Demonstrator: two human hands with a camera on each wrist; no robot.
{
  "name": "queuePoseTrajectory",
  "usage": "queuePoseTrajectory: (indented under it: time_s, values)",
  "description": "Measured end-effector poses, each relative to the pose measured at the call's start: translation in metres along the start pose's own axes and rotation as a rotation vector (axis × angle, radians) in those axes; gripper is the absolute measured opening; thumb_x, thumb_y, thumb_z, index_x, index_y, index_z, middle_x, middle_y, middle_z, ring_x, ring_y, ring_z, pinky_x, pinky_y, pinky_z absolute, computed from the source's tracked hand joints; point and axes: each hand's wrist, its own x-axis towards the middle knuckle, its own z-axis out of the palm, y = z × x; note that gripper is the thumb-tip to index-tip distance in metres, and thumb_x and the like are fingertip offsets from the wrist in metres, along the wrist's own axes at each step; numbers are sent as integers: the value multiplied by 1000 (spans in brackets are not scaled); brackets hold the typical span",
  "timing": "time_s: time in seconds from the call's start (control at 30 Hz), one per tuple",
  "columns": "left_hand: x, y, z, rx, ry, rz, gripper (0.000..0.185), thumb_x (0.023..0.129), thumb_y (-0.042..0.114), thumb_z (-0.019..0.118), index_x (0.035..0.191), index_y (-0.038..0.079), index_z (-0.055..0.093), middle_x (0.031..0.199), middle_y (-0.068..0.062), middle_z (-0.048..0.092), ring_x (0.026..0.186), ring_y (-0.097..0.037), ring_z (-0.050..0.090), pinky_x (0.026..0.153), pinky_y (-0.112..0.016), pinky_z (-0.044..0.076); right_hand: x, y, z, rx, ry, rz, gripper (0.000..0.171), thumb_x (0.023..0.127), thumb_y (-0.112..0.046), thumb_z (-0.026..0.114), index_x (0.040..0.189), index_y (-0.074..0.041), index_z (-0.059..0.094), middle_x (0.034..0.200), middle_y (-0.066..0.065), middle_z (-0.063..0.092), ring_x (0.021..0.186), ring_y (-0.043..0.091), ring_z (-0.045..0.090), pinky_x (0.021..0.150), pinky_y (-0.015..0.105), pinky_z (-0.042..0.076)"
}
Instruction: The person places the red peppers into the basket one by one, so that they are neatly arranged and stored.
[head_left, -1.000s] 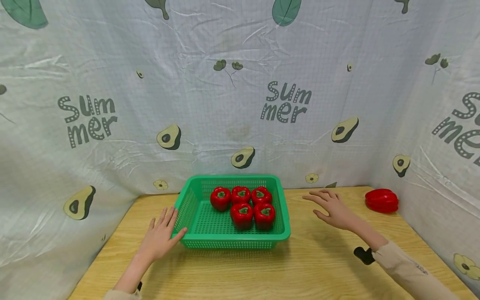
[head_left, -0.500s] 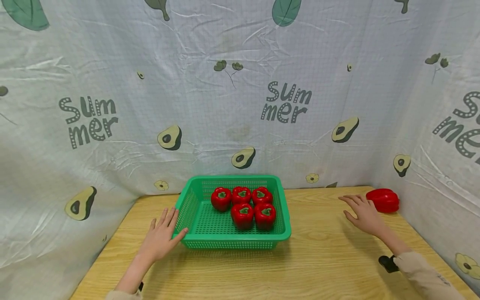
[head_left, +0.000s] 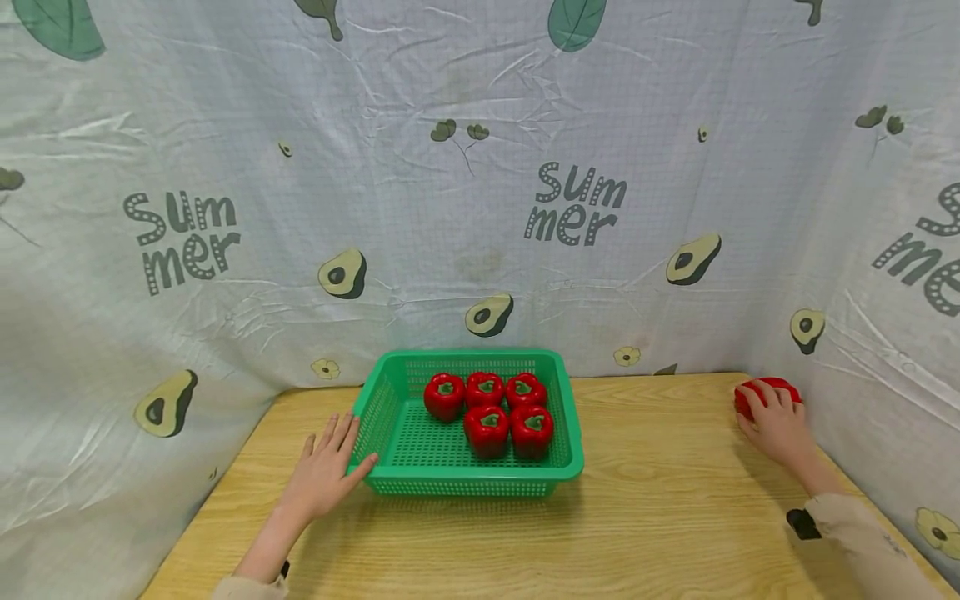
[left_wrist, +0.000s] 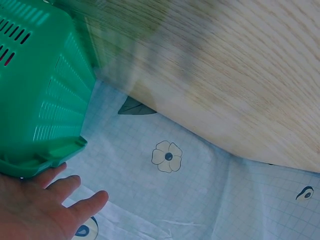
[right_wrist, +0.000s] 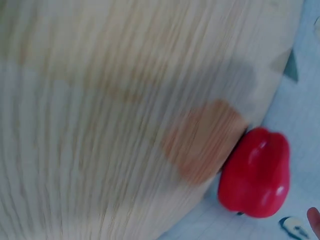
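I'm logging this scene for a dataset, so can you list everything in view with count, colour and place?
Basket: one, green, middle of the table.
Peppers in basket: five, red with green stems, three in the back row, two in front.
Loose pepper: one, red, far right of the table by the backdrop.
Table: one, light wood.
Backdrop cloth: one, white, printed with avocados, leaves and "Summer", behind and at both sides.
Left hand: fingers straight, resting on the table, thumb against the basket's near left corner.
Right hand: on the loose pepper; grip not clear.

backdrop: creased white cloth [head_left: 465,192] on three sides, printed avocados, leaves, "Summer"
table: pale wood-grain top [head_left: 660,517]
light: even, soft
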Motion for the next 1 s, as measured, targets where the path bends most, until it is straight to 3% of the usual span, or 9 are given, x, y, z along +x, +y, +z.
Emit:
queuePoseTrajectory:
  time_s: [0.47, 0.73, 1.0]
  values:
    - [3, -1, 3, 12, 15, 18, 71, 89, 46, 45, 137, -5, 30, 144, -22, 25, 133, -42, 20, 99, -64, 21, 1, 34, 0, -53, -174, 150, 64, 68, -20, 72, 115, 7, 37, 120, 38, 30, 104, 55, 28, 71, 68, 30]
    - [2, -2, 2, 18, 27, 24, 72, 89, 46, 45, 137, -5, 31, 144, -23, 26, 132, -42, 22, 99, -64, 22, -6, 44, 5, -4, -172, 183, 72, 63, -17, 74, 117, 7, 34, 115, 40, 29, 103, 57, 27, 67, 71, 26]
    - [1, -3, 4, 13, 2, 8, 73, 89, 47, 44, 138, -4, 29, 145, -22, 24, 133, -41, 19, 100, -64, 21, -12, 47, 3, 12, -275, 252, 83, 62, -14, 73, 126, 10, 25, 112, 40, 26, 100, 57, 21, 70, 69, 21]
